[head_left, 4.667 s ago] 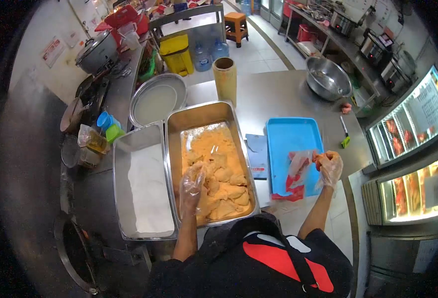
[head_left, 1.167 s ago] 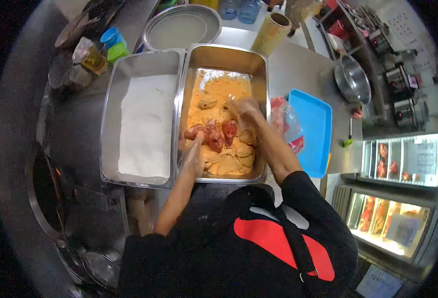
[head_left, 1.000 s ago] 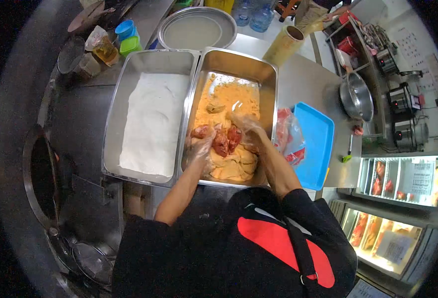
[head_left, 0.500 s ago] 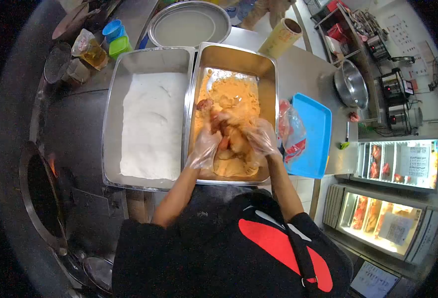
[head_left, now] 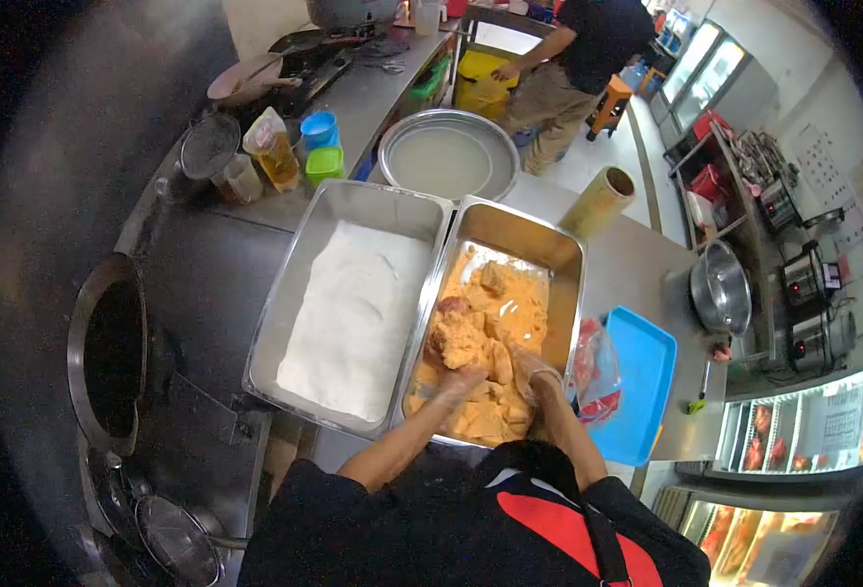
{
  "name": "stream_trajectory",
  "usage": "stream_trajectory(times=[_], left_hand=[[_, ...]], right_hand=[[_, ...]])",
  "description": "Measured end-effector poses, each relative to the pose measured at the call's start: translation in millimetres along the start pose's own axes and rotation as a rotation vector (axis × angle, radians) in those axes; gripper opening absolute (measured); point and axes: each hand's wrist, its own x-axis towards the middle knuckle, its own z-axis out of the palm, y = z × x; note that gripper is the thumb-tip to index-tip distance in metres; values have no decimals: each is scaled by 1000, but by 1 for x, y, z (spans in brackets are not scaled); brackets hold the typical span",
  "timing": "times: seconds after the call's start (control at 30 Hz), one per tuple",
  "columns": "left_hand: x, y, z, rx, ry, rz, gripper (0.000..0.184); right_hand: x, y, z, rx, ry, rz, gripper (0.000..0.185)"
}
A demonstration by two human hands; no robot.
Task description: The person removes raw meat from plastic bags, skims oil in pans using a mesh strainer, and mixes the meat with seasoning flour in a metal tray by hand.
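Note:
A deep metal tray (head_left: 576, 256) holds several pieces of meat (head_left: 459, 338), apparently chicken, thickly coated in a wet-looking orange mix. Reddish meat shows through at one spot. My left hand (head_left: 463, 380), in a clear plastic glove, grips a coated lump from below and the near side; its fingertips are buried. Pressed into the mix just to the right is my right hand (head_left: 534, 374), also gloved, with its fingers hidden among the pieces. Alongside on the left stands a second metal tray (head_left: 299, 245) with white powder (head_left: 348, 318) spread over its bottom.
Behind the trays is a wide basin (head_left: 451, 161) of cloudy liquid, with a plastic-film roll (head_left: 600, 201) to its right. A blue tray (head_left: 637, 382) with a plastic bag (head_left: 596, 370) sits at right. A wok (head_left: 109, 357) is at left. Another person (head_left: 578, 68) stands beyond.
My view has tilted up, showing more of the far room. My hands have moved lower in the tray, and the meat looks more evenly covered with orange mix.

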Motion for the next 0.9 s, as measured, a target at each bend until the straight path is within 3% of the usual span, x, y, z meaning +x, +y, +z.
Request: stream_trajectory(times=[0.03, 0.1, 0.13, 0.17, 0.23, 0.27, 0.33, 0.37, 0.43, 0.5, 0.53, 0.67, 0.7, 0.8, 0.9], left_hand=[[21, -48, -8, -143, -71, 69, 41], [-23, 41, 20, -327, 46, -72, 33], [-47, 88, 34, -423, 114, -133, 30], [-45, 81, 33, -320, 158, -131, 26], [-25, 52, 14, 139, 65, 39, 27], [-21, 41, 6, 365, 6, 129, 28], [-34, 29, -3, 55, 63, -139, 32], [-51, 39, -2, 48, 83, -197, 36], [-85, 79, 2, 41, 135, -292, 45], [-77, 43, -3, -138, 207, -247, 44], [-66, 8, -12, -230, 250, -220, 43], [-60, 44, 14, -45, 259, -355, 45], [-35, 5, 4, -13, 150, -273, 52], [-14, 1, 4, 253, 90, -156, 56], [-49, 82, 37, -56, 262, -251, 63]], right_hand=[[1, 10, 8, 190, 26, -39, 38], [-18, -5, 10, 684, 104, -70, 38], [-27, -19, -3, 509, 103, -64, 37], [-43, -46, -25, 92, 83, -35, 37], [-80, -116, -76, -463, 22, 9, 36], [-94, -175, -111, -133, -124, 501, 37], [-73, -120, -100, -142, 79, 114, 30], [-62, -94, -95, -176, 175, -74, 31], [-48, -94, -84, -218, 216, 131, 34], [-43, -85, -67, -253, 222, 263, 36], [-47, -81, -51, -242, 189, 261, 37], [-60, -70, 2, -125, 107, 207, 40], [-58, -67, 8, -86, 105, 196, 42], [-53, -64, 13, 40, 115, 171, 46], [-73, -108, -29, 247, 76, 138, 49]])
